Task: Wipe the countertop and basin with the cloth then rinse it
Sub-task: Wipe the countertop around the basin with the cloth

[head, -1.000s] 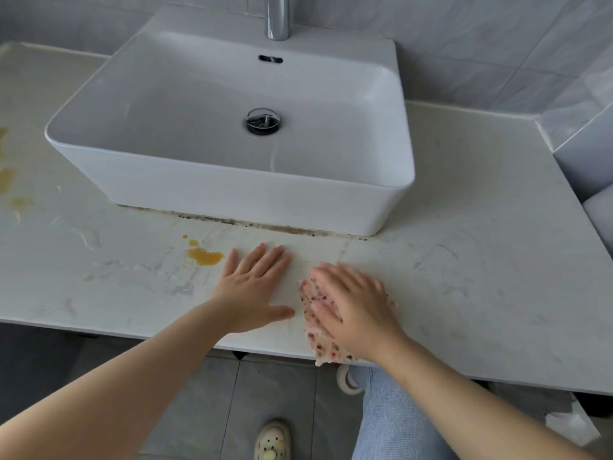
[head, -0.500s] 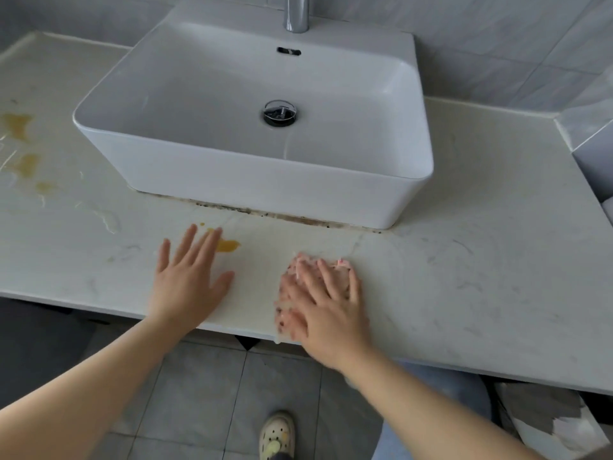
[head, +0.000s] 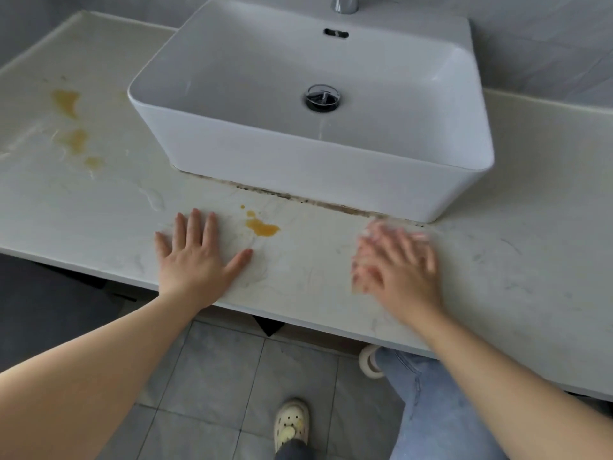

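My left hand lies flat with spread fingers on the pale marble countertop, near its front edge. An orange stain sits just right of its fingertips. My right hand is blurred by motion and presses flat on the pinkish cloth, which is almost hidden under the palm and shows only as a blurred fringe at the hand's left side. The white rectangular basin stands on the counter behind both hands, with a chrome drain in its bowl.
More orange stains mark the counter to the basin's left. Dark grime runs along the basin's base. A chrome tap rises behind the basin. The floor is tiled, and a shoe and a jeans leg show below the counter edge.
My right hand has slid the cloth to the right along the counter front, away from the orange stain. My left hand has moved left and now rests flat, and the view has shifted.
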### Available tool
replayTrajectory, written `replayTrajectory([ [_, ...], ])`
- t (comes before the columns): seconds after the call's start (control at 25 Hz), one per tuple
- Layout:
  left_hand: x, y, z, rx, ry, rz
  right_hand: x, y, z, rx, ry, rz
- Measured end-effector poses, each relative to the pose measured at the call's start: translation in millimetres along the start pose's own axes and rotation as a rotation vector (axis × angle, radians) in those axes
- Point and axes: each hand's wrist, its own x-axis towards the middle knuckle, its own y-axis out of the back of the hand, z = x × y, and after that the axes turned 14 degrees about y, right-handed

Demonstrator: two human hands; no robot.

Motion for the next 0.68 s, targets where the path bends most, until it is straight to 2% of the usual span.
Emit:
replayTrajectory([
  [0.04,0,-1,0,-0.006,-0.002,0.005,6,0,6,0.038,-0.197,0.0],
  [0.08,0,-2,0,-0.012,-0.002,0.012,13,2,-3,0.07,-0.31,0.017],
  [0.12,1,-3,0,-0.012,-0.003,0.02,19,2,-24,0.11,-0.314,0.021],
  [0.16,0,-2,1,-0.007,-0.003,0.019,21,1,-50,0.126,-0.204,0.018],
  [0.24,1,1,1,-0.006,0.006,0.008,13,-3,-82,0.06,0.179,-0.042],
  [0.28,2,2,1,0.005,0.002,0.006,12,-2,-76,0.034,0.302,-0.061],
  [0.32,3,3,2,0.026,-0.007,0.008,17,0,-57,0.023,0.321,-0.049],
  [0.36,5,3,3,0.051,-0.019,0.013,24,1,-35,0.031,0.219,-0.019],
  [0.4,5,3,4,0.068,-0.03,0.016,27,2,-19,0.028,0.039,0.003],
  [0.48,6,2,3,0.058,-0.036,0.021,28,1,-25,0.075,-0.212,0.028],
  [0.52,5,2,2,0.038,-0.035,0.026,27,-3,-44,0.109,-0.188,0.052],
  [0.64,4,1,-1,0.003,-0.041,0.044,9,-13,-88,0.025,0.272,0.07],
  [0.68,4,1,-1,-0.001,-0.041,0.045,12,-13,-75,0.0,0.316,0.093],
])
